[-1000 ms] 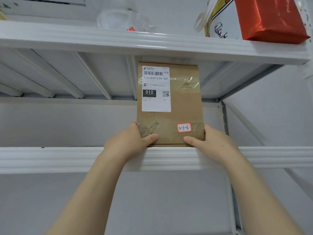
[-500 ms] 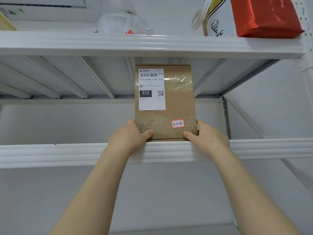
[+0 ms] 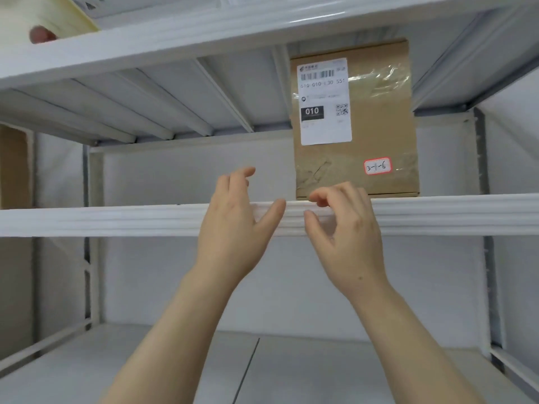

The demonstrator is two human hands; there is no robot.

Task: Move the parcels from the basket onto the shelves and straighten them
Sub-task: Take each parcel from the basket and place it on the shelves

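A brown cardboard parcel [image 3: 376, 121] with a white shipping label and a small red-edged sticker stands upright on the middle white shelf [image 3: 116, 221], toward its right end. My left hand [image 3: 236, 225] hovers in front of the shelf edge, left of the parcel, fingers relaxed and holding nothing. My right hand [image 3: 347, 228] hangs just below the parcel's lower left corner with loosely curled fingers, apart from the parcel. The basket is not in view.
Above, the upper shelf [image 3: 204, 33] carries a pale yellow parcel [image 3: 49, 16] at its far left. A brown box edge [image 3: 14, 167] shows at the left border. The lower shelf [image 3: 262, 368] lies beneath my forearms. Grey uprights frame both sides.
Both hands have let go of the brown parcel and drawn back toward me and leftward. The parcel stays standing on the shelf. My view has shifted left and down.
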